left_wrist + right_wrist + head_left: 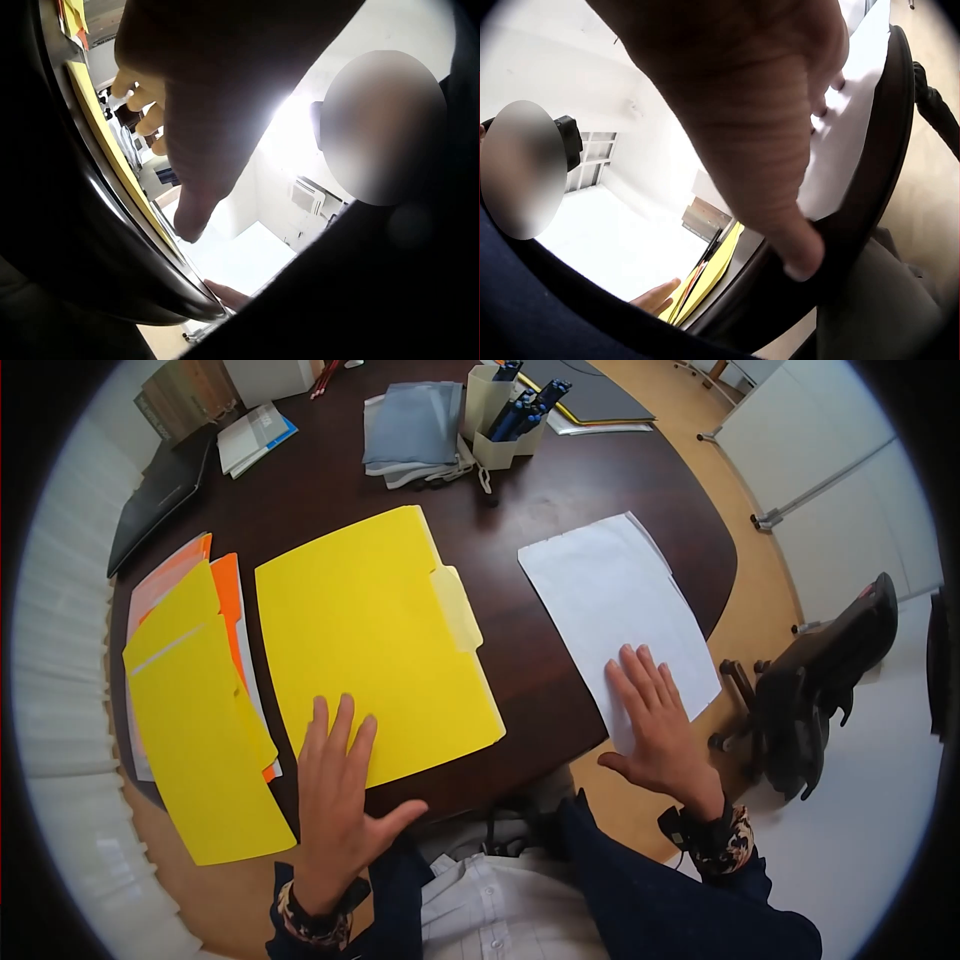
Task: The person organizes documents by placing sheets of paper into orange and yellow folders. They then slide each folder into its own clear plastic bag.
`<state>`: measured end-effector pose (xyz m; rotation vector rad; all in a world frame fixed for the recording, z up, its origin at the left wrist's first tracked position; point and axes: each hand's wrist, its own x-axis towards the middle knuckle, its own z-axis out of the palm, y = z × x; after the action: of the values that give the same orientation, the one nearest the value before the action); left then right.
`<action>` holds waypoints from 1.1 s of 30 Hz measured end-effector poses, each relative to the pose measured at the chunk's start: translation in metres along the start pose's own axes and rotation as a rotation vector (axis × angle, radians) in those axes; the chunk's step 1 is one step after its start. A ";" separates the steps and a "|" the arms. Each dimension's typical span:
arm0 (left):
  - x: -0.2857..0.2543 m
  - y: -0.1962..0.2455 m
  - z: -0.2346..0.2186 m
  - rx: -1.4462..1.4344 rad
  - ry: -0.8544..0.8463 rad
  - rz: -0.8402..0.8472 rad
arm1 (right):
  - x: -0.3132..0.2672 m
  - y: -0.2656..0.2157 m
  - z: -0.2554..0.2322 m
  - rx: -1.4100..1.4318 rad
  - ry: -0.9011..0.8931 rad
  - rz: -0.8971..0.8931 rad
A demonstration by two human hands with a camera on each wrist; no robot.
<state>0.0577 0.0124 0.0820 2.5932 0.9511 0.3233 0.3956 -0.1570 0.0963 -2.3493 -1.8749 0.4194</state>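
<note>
A yellow file folder (pixel 350 630) with a pale tab on its right side lies flat on the dark table. My left hand (pixel 340 785), fingers straight and thumb spread, overlaps the folder's near left corner in the head view. To the right lies a small stack of white paper (pixel 600 590), its sheets slightly uneven at the right side. My right hand (pixel 655 725) has its straight fingertips over the near part of that paper, thumb out to the left. In the right wrist view the fingers reach to the white sheet (pixel 840 161). Neither hand grips anything.
At left, another yellow folder (pixel 195 730) lies over orange folders (pixel 228 590) and overhangs the near edge. Grey pouches (pixel 412 425) and a pen holder (pixel 492 452) stand at the back. A black laptop (pixel 165 495) sits far left. A black chair (pixel 810 700) is right of the table.
</note>
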 end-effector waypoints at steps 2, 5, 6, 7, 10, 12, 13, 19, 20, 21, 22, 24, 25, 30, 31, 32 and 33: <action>0.009 -0.004 0.011 0.096 -0.027 -0.001 | -0.009 0.001 0.008 -0.045 0.014 -0.011; 0.015 0.000 0.011 0.119 -0.017 -0.045 | -0.016 0.003 0.010 -0.056 0.042 -0.046; 0.017 0.000 0.013 0.124 -0.014 -0.054 | -0.016 0.005 0.005 -0.005 0.019 -0.046; 0.019 0.000 0.017 0.142 0.021 -0.045 | -0.015 0.008 0.002 0.045 -0.003 -0.046; 0.025 0.001 0.019 0.186 0.084 -0.019 | -0.013 0.011 -0.009 0.290 0.146 0.012; 0.028 0.000 0.017 0.209 0.119 -0.007 | -0.009 0.008 -0.011 0.470 0.320 0.121; 0.030 -0.003 0.015 0.159 0.141 -0.011 | -0.005 0.006 -0.013 0.471 0.317 0.111; 0.037 -0.011 0.021 0.035 0.401 -0.003 | 0.030 -0.051 -0.016 0.583 0.509 0.141; 0.031 -0.005 0.017 -0.262 0.436 -0.171 | 0.037 -0.059 -0.013 0.564 0.463 0.074; 0.025 -0.001 0.015 -0.558 0.464 -0.337 | 0.045 -0.068 -0.008 0.550 0.471 -0.012; 0.019 0.000 0.020 -0.631 0.567 -0.310 | 0.052 -0.076 -0.002 0.551 0.442 -0.082; 0.004 0.006 0.027 -0.741 0.642 -0.336 | 0.066 -0.093 0.006 0.571 0.408 -0.220; -0.005 0.008 0.031 -0.867 0.716 -0.358 | 0.072 -0.104 0.010 0.583 0.368 -0.244; -0.023 0.018 0.058 -1.172 0.856 -0.293 | 0.089 -0.148 0.042 0.723 0.234 -0.445; -0.024 0.017 0.058 -1.168 0.863 -0.302 | 0.090 -0.149 0.040 0.726 0.225 -0.452; -0.024 0.016 0.059 -1.182 0.855 -0.277 | 0.091 -0.148 0.034 0.769 0.152 -0.480; -0.025 0.016 0.060 -1.197 0.847 -0.254 | 0.092 -0.145 0.030 0.811 0.076 -0.507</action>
<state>0.0680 -0.0304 0.0315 1.1875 0.8659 1.4425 0.2693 -0.0369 0.0903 -1.3110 -1.7167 0.8118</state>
